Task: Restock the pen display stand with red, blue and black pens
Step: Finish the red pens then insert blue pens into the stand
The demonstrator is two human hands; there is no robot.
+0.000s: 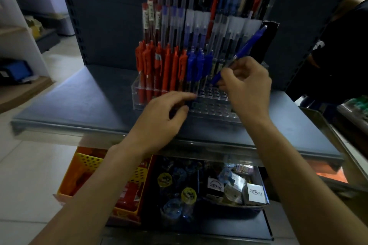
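A dark grey shop shelf (79, 105) is carrying a clear acrylic pen display stand (211, 110), with red pens (165, 65) standing in its near-left rows and blue pens (196, 63) just right of them. The right hand (249, 85) is pinching a blue pen (249, 45) by its lower end, tilting it up to the far right with its tip over the empty holes (216, 93) at the stand's near right. The left hand (161, 117) is resting loosely curled against the stand's near wall, gripping nothing visible.

The display stand (211, 110) is cut off above; the right hand (247, 85) hides part of the blue pen (250, 44).
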